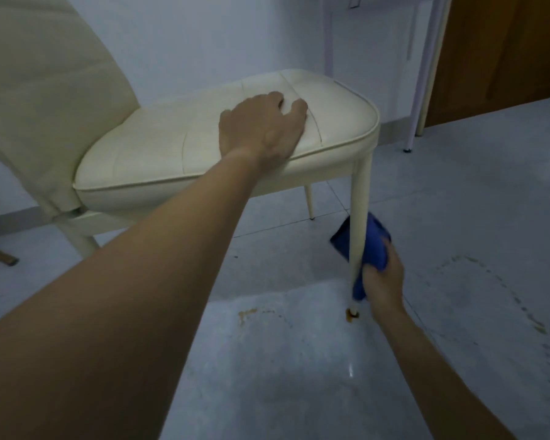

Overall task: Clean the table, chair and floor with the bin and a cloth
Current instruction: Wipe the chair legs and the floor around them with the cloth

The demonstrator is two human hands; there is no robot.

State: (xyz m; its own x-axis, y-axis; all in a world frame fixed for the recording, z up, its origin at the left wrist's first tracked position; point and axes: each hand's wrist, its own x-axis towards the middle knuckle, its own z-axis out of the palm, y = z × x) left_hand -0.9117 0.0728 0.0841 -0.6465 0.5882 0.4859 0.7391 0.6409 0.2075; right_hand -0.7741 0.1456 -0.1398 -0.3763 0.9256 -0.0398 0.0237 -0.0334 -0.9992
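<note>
Dim, soft, bluish, wide-angle bowed

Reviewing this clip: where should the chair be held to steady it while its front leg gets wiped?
Probably best to press on the seat toward its front, coming from above, palm down, as the left hand does. It is broad and flat; the leg is thin, tapered, and taken by the cloth in the right hand.

Brown wooden door (505,52) at far right; pale wall (204,33); wooden piece (0,254) at left edge
</note>
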